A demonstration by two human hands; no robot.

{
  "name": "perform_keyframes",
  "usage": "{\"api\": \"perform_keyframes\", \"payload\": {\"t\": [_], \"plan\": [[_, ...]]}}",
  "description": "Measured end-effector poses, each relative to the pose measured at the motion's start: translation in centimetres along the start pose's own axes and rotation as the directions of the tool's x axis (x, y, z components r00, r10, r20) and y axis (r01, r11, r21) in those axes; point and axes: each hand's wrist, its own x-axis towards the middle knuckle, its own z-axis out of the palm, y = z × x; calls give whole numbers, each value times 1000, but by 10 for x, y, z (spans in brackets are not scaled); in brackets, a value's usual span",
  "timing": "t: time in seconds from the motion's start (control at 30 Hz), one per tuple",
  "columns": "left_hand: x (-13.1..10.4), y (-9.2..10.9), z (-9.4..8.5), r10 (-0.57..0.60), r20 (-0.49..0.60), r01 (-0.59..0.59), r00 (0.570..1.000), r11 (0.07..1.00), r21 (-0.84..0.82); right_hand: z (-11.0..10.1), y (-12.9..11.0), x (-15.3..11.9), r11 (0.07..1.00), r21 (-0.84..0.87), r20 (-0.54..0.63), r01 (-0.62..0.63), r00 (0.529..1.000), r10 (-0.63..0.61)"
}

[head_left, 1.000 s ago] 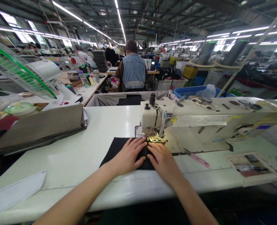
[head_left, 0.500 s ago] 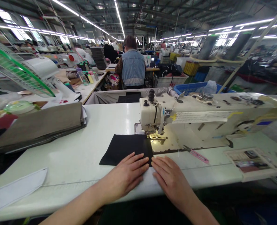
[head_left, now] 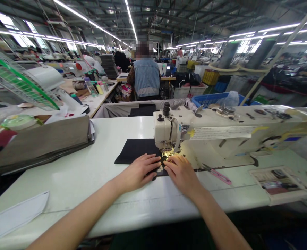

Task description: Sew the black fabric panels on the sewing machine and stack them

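Note:
A black fabric panel [head_left: 135,150] lies flat on the pale table, its right edge under the needle area of a white sewing machine [head_left: 166,133]. My left hand [head_left: 141,171] rests on the panel's near right part with its fingers stretched out. Close beside it, my right hand [head_left: 181,173] lies at the panel's near right corner, just in front of the lit presser foot, fingers extended and nothing seen gripped. The fingertips of both hands nearly meet. The needle tip cannot be made out.
Pink-handled snips [head_left: 219,176] lie right of my right hand, before a parts tray [head_left: 280,182]. On the left are a stack of grey-brown panels [head_left: 44,142], a fan [head_left: 20,80] and a white strip [head_left: 18,215]. A person [head_left: 146,76] sits ahead, back turned.
Both hands and the black fabric panel have moved forward, away from me, along the machine. More of the panel's right edge has passed the presser foot.

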Motion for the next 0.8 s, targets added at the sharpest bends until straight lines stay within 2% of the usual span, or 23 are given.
{"api": "perform_keyframes", "payload": {"t": [0.13,0.3,0.57,0.8], "plan": [[12,-13,-4,-1,-1,1,1000,1000,0,0,0,10,998,-40,40,-44,998,45],[19,-25,-3,16,-29,-16,999,1000,0,-1,-1,4,999,-12,32,-51,998,52],[18,-25,2,-8,-70,8,997,1000,-3,5,-9,-19,990,126,-62,-71,995,79],[16,-25,2,-15,-56,16,998,1000,19,12,-12,-24,987,139,-102,-76,991,91]]}}
